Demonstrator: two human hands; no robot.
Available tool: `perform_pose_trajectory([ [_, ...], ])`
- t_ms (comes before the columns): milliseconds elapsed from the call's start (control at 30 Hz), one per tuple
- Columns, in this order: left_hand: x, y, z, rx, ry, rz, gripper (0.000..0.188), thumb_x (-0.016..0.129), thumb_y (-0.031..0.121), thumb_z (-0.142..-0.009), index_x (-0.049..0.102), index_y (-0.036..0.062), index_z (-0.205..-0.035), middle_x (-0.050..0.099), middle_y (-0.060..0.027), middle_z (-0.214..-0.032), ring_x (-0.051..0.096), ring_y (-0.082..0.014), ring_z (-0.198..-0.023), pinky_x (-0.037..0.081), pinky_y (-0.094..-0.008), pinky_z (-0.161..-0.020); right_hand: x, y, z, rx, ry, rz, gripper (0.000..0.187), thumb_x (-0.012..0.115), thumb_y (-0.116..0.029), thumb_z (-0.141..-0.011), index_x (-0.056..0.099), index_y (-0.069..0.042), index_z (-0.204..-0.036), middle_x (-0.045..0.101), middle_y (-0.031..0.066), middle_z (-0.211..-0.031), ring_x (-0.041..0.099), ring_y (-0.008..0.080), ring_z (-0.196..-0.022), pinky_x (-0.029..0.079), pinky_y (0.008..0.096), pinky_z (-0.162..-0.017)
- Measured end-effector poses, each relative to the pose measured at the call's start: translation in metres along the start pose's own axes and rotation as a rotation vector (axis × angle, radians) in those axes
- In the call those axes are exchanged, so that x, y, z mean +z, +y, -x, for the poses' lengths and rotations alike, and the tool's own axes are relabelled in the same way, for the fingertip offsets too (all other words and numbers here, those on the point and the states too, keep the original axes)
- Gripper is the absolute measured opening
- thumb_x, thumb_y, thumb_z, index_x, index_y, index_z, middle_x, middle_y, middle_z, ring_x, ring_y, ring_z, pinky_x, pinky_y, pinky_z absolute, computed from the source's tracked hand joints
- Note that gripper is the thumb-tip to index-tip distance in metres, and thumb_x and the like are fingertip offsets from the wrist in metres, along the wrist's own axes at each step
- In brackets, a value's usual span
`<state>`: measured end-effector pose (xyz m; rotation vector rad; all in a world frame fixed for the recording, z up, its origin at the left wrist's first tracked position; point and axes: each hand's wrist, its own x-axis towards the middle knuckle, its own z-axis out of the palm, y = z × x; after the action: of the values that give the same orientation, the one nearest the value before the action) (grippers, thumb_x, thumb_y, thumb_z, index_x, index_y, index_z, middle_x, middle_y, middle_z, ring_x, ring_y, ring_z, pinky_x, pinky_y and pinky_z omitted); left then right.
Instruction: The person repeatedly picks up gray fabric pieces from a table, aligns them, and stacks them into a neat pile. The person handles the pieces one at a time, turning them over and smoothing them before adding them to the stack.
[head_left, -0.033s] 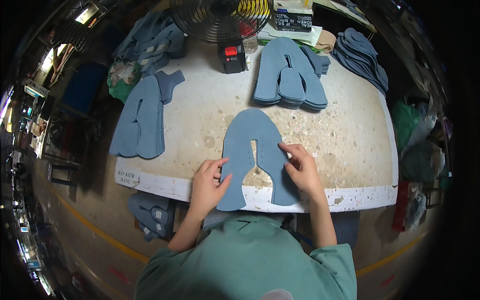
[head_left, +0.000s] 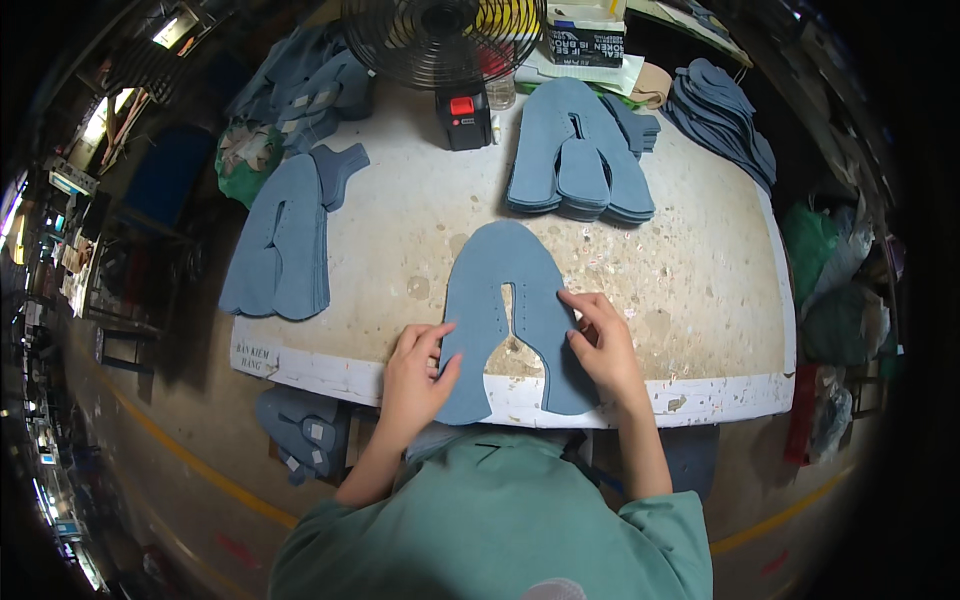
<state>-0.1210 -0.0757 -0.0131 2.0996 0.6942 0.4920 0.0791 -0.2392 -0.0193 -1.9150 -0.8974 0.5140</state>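
Note:
A blue-grey, horseshoe-shaped shoe upper piece (head_left: 470,300) lies flat on the table before me, rounded end away from me, with a slot and rows of small holes in its middle. At its left edge rests my left hand (head_left: 415,372), fingers bent and apart, index fingertip and thumb over the border. My right hand (head_left: 607,345) touches the right edge, its index finger and thumb spread on the material. Neither hand visibly pinches the piece. Beyond it lies a stack of similar uppers (head_left: 545,125) with smaller tongue-shaped pieces (head_left: 583,172) on top.
Another stack of uppers (head_left: 260,240) lies at the left of the worn table (head_left: 700,270). More pieces are piled at the far left (head_left: 320,85) and far right (head_left: 715,115). A black fan (head_left: 440,40) stands at the back, near a dark box (head_left: 585,42).

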Motion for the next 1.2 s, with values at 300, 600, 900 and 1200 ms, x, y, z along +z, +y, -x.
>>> perform_pose_trajectory([
  [300, -0.014, 0.004, 0.033, -0.286, -0.147, 0.666, 0.061, 0.052, -0.001, -0.086, 0.029, 0.0059, -0.142, 0.041, -0.0147, -0.138, 0.051, -0.0218, -0.115, 0.042, -0.0341, -0.096, 0.011, -0.014, 0.02, 0.141, 0.159, -0.532, 0.052, 0.052, 0.002, -0.085, 0.044, -0.009, -0.135, 0.049, 0.0164, -0.131, 0.048, 0.0241, -0.122, 0.037, 0.0316, -0.1],
  [600, -0.002, -0.001, 0.023, -0.172, -0.235, 0.293, 0.032, 0.061, 0.003, -0.084, 0.057, 0.003, -0.115, 0.056, -0.0022, -0.082, 0.047, -0.004, -0.065, 0.041, -0.0205, -0.06, -0.001, -0.031, 0.001, -0.096, -0.187, 0.203, 0.047, 0.051, 0.003, -0.079, 0.054, -0.006, -0.125, 0.055, 0.0188, -0.119, 0.059, 0.0364, -0.098, 0.048, 0.0394, -0.083],
  [900, -0.025, 0.077, -0.03, 0.292, -0.376, 0.13, 0.052, 0.062, -0.001, -0.078, 0.052, 0.0065, -0.129, 0.047, -0.0018, -0.097, 0.039, -0.0036, -0.064, 0.037, -0.0165, -0.056, -0.083, -0.076, -0.056, -0.467, -0.094, 0.33, 0.052, 0.048, 0.01, -0.074, 0.059, -0.008, -0.121, 0.056, 0.016, -0.124, 0.059, 0.0331, -0.106, 0.048, 0.036, -0.089],
  [1200, 0.007, 0.079, -0.204, 0.487, -0.14, 0.072, 0.054, 0.062, 0.003, -0.072, 0.056, 0.0111, -0.126, 0.056, -0.0036, -0.108, 0.039, -0.0068, -0.063, 0.04, -0.0206, -0.059, -0.137, -0.033, -0.166, -0.426, 0.263, 0.059, 0.047, 0.052, 0.007, -0.08, 0.057, -0.005, -0.126, 0.056, 0.0105, -0.127, 0.051, 0.0164, -0.115, 0.037, 0.0253, -0.099],
])
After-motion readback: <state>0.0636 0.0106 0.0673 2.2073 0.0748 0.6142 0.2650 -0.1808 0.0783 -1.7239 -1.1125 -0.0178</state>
